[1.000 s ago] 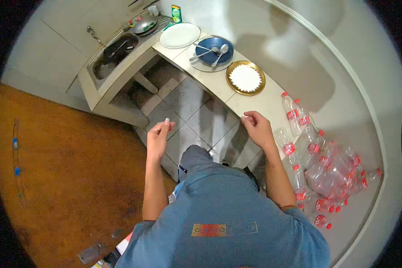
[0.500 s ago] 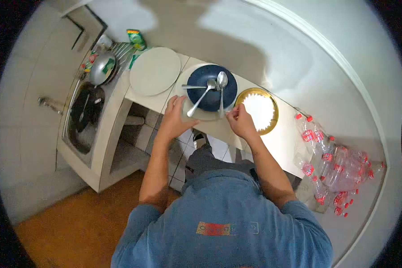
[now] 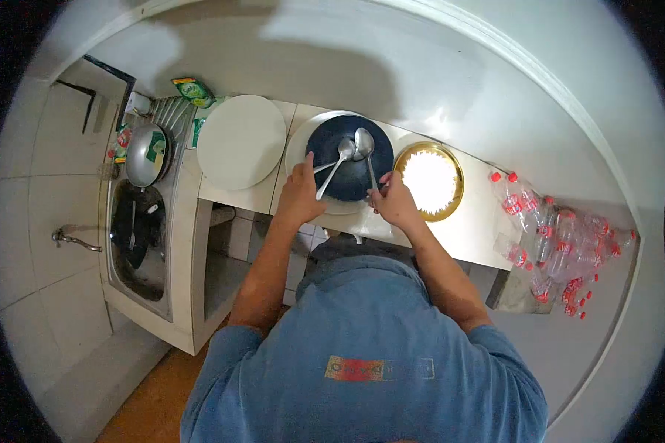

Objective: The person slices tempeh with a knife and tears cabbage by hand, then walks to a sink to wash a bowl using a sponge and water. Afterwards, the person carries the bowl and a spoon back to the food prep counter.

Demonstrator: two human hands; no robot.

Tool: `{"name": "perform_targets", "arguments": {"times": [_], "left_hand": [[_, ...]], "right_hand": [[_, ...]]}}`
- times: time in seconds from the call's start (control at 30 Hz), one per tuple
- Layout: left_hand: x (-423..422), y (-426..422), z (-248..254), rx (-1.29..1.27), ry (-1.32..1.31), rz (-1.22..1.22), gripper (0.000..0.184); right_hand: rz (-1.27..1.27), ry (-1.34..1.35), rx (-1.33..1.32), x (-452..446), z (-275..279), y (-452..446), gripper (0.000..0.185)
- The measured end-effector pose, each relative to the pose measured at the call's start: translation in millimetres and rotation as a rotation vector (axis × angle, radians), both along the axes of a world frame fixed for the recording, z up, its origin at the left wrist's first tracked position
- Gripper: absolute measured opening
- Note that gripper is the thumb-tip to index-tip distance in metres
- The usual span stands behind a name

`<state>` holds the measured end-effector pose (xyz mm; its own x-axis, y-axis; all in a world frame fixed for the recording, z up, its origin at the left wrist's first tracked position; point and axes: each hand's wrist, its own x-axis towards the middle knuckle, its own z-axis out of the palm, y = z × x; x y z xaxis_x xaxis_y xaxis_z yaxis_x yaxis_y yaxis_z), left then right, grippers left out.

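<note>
A dark blue plate [image 3: 347, 186] lies on a larger white plate [image 3: 295, 151] on the counter, with several pieces of cutlery across it. Two spoons show, one [image 3: 346, 150] slanting to the lower left and one [image 3: 363, 139] pointing toward my right hand. My left hand [image 3: 300, 196] is at the left rim of the stacked plates, its fingers apart and partly over the cutlery handles. The fingers of my right hand [image 3: 394, 201] are closed at the lower right rim, pinching the handle end of the right spoon.
A round white plate [image 3: 242, 140] lies left of the stack, and a gold-rimmed plate [image 3: 458, 184] to its right. Farther left are the sink [image 3: 162, 288], a pan [image 3: 146, 155], a faucet [image 3: 74, 238] and a green packet [image 3: 192, 90]. Clear bottles [image 3: 561, 244] with red caps stand at right.
Both hands have come forward from above the floor to the stacked plates. My right hand has closed on a spoon handle. The view has shifted toward the counter and sink.
</note>
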<state>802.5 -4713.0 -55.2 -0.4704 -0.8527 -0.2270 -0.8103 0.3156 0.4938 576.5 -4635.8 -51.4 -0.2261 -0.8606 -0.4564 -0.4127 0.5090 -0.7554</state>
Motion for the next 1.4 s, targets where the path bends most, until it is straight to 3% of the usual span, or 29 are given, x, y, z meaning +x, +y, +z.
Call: {"name": "perform_targets", "arguments": {"times": [0.07,0.13,0.17,0.23,0.33,0.73,0.87,1.07,1.17,1.23,1.4], "left_hand": [[-3.9,-1.2,-2.0,-0.003,0.045,0.014,0.101],[-9.5,-2.3,3.5,0.137,-0.005,0.105,0.084],[-10.6,-2.7,-2.1,0.133,-0.006,0.102,0.084],[-12.2,-4.3,-12.0,0.050,-0.063,0.109,0.064],[-13.7,-3.9,-12.0,0.094,-0.066,0.143,0.056],[-26.5,-5.3,-7.1,0.062,-0.187,0.177,0.045],[-32.3,-5.2,-0.1,0.015,-0.270,0.164,0.035],[-21.9,-5.2,-4.6,-0.052,-0.158,0.060,0.023],[-20.0,-1.6,10.9,0.003,-0.187,0.078,0.024],[-16.8,3.7,18.5,-0.024,-0.066,0.187,0.023],[-42.7,21.3,50.9,0.060,0.095,0.128,0.021]], "right_hand": [[-0.005,0.000,0.007,-4.2,7.0,1.2,0.033],[-0.003,-0.072,-0.002,-12.1,5.3,1.7,0.027],[-0.006,-0.072,-0.006,-15.2,5.6,3.0,0.027],[-0.035,-0.161,0.022,-21.5,8.9,4.6,0.026],[-0.007,-0.149,0.014,-34.2,5.7,10.3,0.024],[-0.137,-0.501,0.026,-73.4,23.1,31.8,0.018],[-0.131,-0.498,-0.012,-87.6,24.1,39.2,0.019],[-0.208,-0.488,-0.017,-108.5,34.8,59.8,0.026],[-0.222,-0.470,-0.021,-116.4,37.0,72.0,0.019],[-0.239,-0.440,-0.001,-121.3,44.6,80.4,0.019],[-0.262,-0.432,-0.049,-143.9,50.6,114.3,0.026]]}}
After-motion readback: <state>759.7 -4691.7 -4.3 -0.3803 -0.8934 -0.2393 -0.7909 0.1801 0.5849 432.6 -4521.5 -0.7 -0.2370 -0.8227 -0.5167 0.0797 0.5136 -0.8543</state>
